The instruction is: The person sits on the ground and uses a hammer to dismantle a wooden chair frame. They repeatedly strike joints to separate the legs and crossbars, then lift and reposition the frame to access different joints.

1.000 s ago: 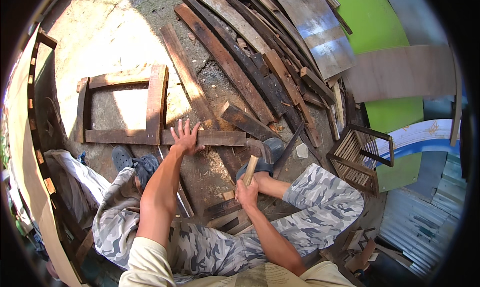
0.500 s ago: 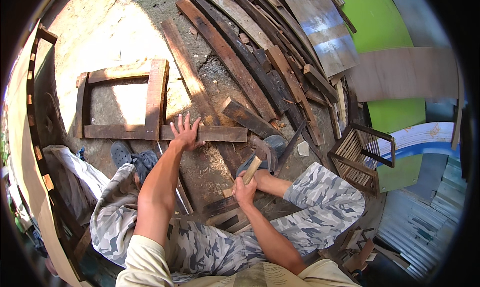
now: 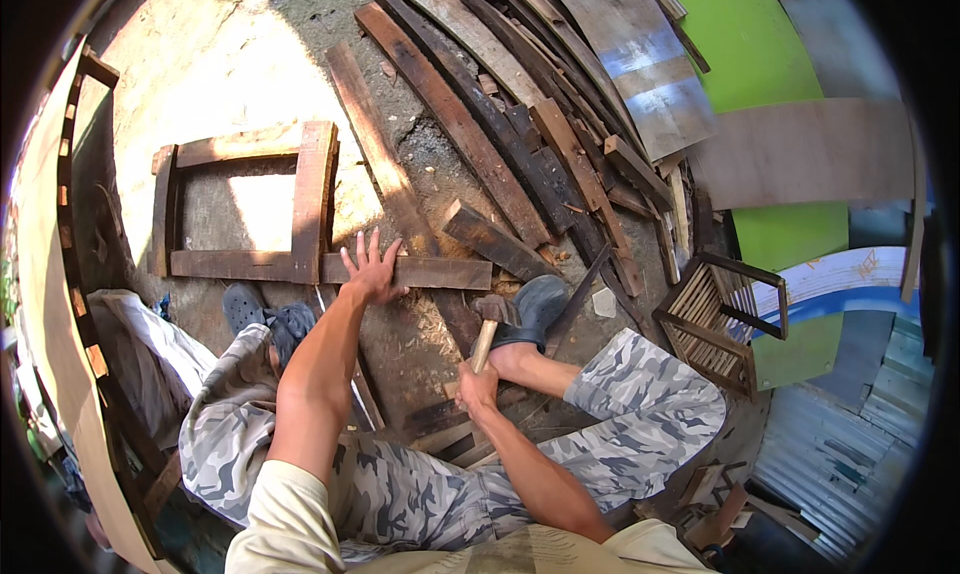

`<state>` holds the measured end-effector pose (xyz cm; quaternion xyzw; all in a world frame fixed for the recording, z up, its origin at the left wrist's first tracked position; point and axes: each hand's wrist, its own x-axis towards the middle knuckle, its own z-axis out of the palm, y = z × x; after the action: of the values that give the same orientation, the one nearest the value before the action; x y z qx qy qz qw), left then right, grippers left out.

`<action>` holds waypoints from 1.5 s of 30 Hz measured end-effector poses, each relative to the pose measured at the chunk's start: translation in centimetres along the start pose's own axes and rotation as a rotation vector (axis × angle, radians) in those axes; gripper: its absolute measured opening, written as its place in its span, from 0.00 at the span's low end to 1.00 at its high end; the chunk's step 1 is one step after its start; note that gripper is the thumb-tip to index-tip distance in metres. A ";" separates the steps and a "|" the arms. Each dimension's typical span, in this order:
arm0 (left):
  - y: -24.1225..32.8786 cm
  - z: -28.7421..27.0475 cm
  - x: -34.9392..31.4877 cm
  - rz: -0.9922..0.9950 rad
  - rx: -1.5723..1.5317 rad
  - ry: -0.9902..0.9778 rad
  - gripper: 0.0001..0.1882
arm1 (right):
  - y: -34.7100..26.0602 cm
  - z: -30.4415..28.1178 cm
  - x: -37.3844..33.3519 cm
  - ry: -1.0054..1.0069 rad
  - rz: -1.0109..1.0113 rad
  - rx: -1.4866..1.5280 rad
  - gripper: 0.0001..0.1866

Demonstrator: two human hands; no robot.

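Note:
A rectangular frame of dark wooden slats (image 3: 235, 264) lies on the ground ahead and to the left. Its bottom bar runs out past the upright towards the right. My left hand (image 3: 373, 274) rests on that extended part, fingers spread and palm down. In front of my body, my right hand (image 3: 478, 387) is wrapped round the pale wooden handle of a hammer (image 3: 485, 342). The hammer's dark, rusty head is up near the bar's right end, beside my shoe (image 3: 540, 304); its exact shape is hard to make out.
Long weathered planks (image 3: 450, 104) are piled ahead and to the right. A short wood block (image 3: 500, 240) lies beyond the bar. A slatted wooden stool (image 3: 715, 319) lies at right, near green panels (image 3: 790, 229) and corrugated metal sheets (image 3: 835, 474). A white cloth (image 3: 150, 344) is at left.
My right hand has shifted slightly left and down, and the hammer has swung so its head sits further left, away from my shoe. The left hand stays on the bar.

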<state>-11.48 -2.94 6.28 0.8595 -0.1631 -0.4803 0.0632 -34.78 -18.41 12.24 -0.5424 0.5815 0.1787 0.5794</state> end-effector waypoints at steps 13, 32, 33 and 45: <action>0.5 -1.7 0.9 -0.007 -0.017 -0.038 0.60 | 3.6 -0.6 -1.2 -0.003 -0.020 -0.018 0.07; 0.4 -1.4 0.5 -0.023 -0.002 -0.076 0.62 | 1.6 -0.8 1.6 0.077 -0.605 -0.044 0.03; 0.4 -1.4 0.5 -0.022 -0.003 -0.072 0.63 | 1.4 -0.8 1.6 0.000 -0.312 -0.083 0.04; 0.1 -0.9 1.1 -0.022 -0.014 -0.066 0.65 | -0.2 1.8 -0.2 -0.017 -0.246 0.307 0.05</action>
<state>-10.17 -3.48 5.92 0.8446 -0.1521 -0.5100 0.0584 -33.78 -16.91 12.01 -0.5131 0.5263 0.0204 0.6777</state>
